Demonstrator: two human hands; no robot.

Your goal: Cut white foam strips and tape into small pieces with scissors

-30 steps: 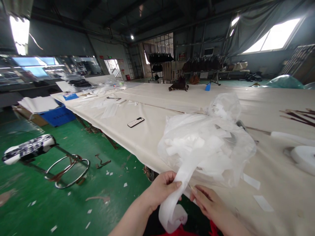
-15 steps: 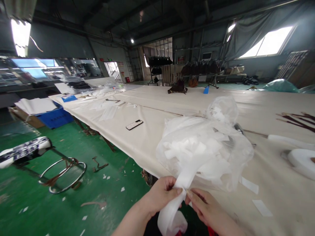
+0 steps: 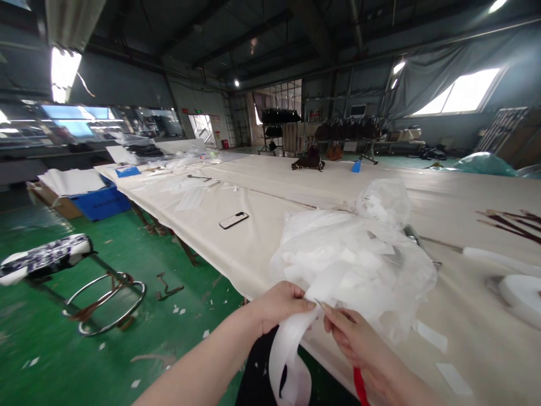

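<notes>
A white fabric-like strip [image 3: 286, 338] runs down from the clear plastic bag and loops below my hands at the table's near edge. My left hand [image 3: 282, 305] is closed on this strip, thumb on top. Thumb and forefinger of my right hand [image 3: 347, 331] pinch at the strip's right edge, close to the left thumb; a tiny bit at the fingertips is too small to make out. Just beyond my hands lies the bag [image 3: 355, 248], filled with white strips and pieces.
A phone [image 3: 234, 220] lies left of the bag on the cream-covered table [image 3: 253, 254]. On the right are a white roll [image 3: 522, 296], dark brown strips [image 3: 511, 224] and loose white pieces [image 3: 453, 378]. A stool [image 3: 105, 304] lies tipped over on the green floor.
Both hands have moved slightly forward, toward the bag, still on the strip. More of my left forearm shows. The view has tilted up a little.
</notes>
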